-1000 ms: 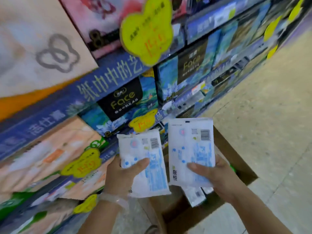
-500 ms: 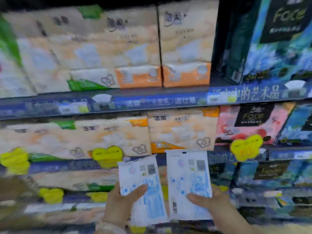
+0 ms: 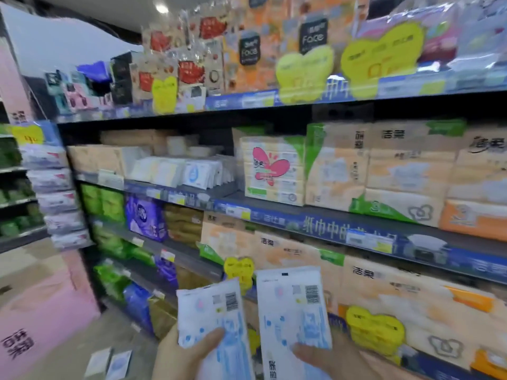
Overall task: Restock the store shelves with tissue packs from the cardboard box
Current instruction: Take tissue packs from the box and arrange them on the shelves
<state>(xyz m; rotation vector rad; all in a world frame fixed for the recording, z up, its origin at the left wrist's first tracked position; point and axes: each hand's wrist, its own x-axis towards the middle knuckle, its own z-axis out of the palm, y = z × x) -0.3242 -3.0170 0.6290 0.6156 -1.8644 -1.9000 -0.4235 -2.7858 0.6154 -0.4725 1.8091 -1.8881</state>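
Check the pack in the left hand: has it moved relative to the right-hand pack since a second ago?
No. The left pack sits beside and slightly lower than the right pack, as before; only the camera swung.

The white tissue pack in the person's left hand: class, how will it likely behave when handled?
The white tissue pack probably feels soft and light: the left hand holds it alone. Its glossy wrapper may be slippery. Flat, it shouldn't roll.
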